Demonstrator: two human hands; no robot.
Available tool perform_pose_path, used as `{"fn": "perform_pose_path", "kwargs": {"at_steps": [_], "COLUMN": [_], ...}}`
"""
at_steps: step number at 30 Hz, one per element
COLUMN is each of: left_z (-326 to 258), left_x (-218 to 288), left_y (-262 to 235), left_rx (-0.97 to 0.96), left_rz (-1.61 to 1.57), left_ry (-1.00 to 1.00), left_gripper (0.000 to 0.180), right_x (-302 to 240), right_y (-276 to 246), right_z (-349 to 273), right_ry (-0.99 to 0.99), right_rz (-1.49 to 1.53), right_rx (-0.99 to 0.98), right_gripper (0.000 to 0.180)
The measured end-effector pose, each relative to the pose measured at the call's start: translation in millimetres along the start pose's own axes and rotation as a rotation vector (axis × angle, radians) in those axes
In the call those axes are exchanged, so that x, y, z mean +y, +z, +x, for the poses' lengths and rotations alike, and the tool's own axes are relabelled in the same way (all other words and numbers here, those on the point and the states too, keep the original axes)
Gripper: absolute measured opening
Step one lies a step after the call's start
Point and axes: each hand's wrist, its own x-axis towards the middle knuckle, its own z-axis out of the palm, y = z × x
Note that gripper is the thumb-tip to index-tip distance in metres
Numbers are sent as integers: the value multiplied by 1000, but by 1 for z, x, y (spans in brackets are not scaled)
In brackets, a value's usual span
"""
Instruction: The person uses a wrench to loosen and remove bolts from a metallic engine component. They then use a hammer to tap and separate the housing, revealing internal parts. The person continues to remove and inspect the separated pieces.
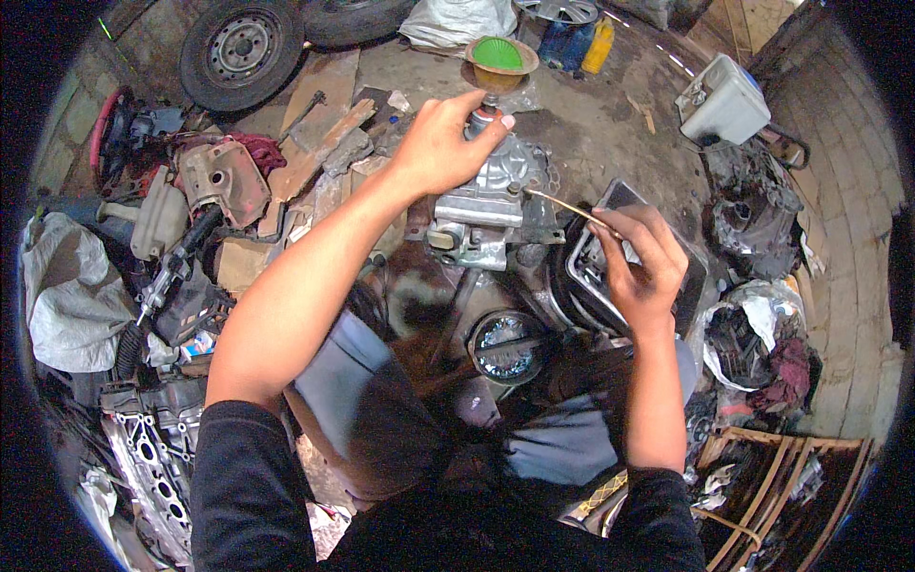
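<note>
In front of me stands a grey cast-metal housing (491, 205), like a gearbox part, with bolts and raised ribs. My left hand (438, 148) reaches to its far end, thumb and fingers closed around a short grey cylindrical piece (482, 118) there; the fingertips are partly hidden. Between the fingers of my right hand (643, 262) is a thin, brass-coloured rod (578, 212). It slants left, and its tip meets or nearly meets the housing's right side by a round bolt; I cannot tell whether they touch.
Beyond the housing sits a bowl with a green inside (498, 55). A dark-rimmed metal tray (581, 276) lies under my right hand, and a round container (507, 345) stands between my knees. Left are car parts and a wheel (242, 52); right, a grey-white box (724, 98) and bagged scraps.
</note>
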Motion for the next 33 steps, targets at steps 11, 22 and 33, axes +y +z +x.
{"fn": "perform_pose_path", "kwargs": {"at_steps": [11, 22, 33], "left_z": [-1, -2, 2], "left_x": [1, -6, -2], "left_y": [-1, 4, 3], "left_rx": [9, 118, 105], "left_rz": [15, 53, 29], "left_ry": [-14, 81, 87], "left_gripper": [69, 60, 54], "right_x": [-19, 1, 34], "right_y": [11, 14, 46], "right_z": [-3, -11, 0], "right_ry": [-202, -135, 77], "right_rz": [-74, -129, -226], "right_rx": [-106, -117, -13], "right_gripper": [40, 35, 17]}}
